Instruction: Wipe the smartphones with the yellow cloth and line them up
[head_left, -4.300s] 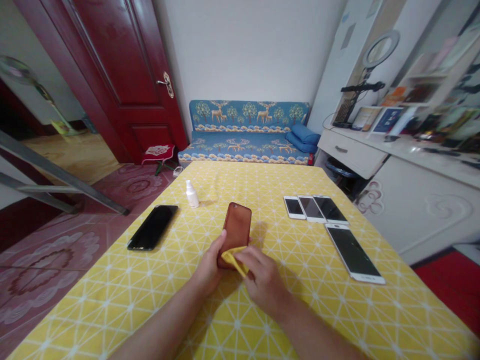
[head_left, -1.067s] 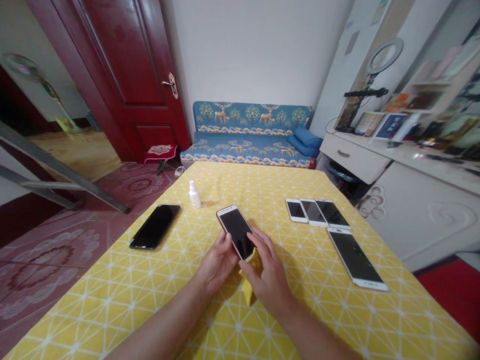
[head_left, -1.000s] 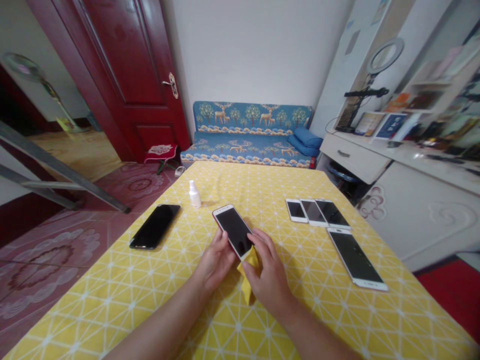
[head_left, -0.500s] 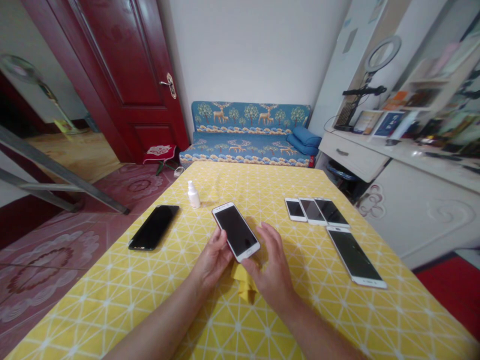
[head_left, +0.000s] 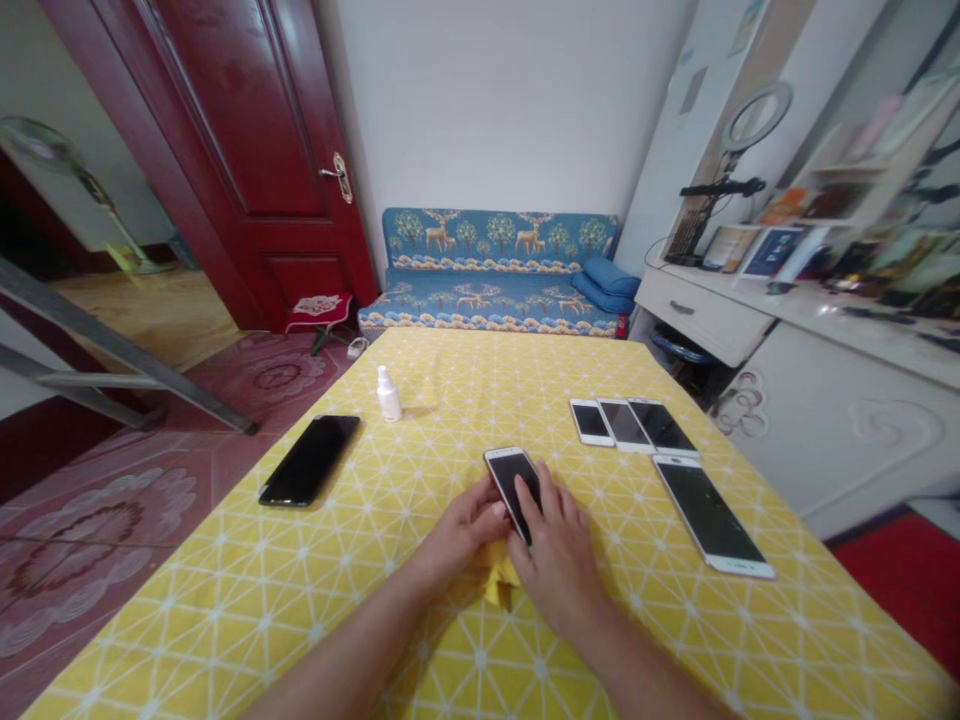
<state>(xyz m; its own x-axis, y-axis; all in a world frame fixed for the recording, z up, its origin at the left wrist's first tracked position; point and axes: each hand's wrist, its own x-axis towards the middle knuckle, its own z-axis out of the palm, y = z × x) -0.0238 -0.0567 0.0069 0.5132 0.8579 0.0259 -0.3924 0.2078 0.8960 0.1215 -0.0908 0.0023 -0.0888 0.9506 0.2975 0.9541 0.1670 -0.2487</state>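
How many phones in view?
6: held phone; black phone left; row of three right: first phone, middle phone, last phone; large phone below them. Others could be hidden.

Blue deer-print sofa (head_left: 487,240), red door (head_left: 225,150)

Left hand (head_left: 471,527), right hand (head_left: 559,572) bare, slender-fingered; left forearm (head_left: 337,640), right forearm (head_left: 645,665) bare too, tapering toward wrists.

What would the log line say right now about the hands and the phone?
left hand: holds phone by its edge | right hand: fingers on phone screen | yellow cloth: between hands, below phone
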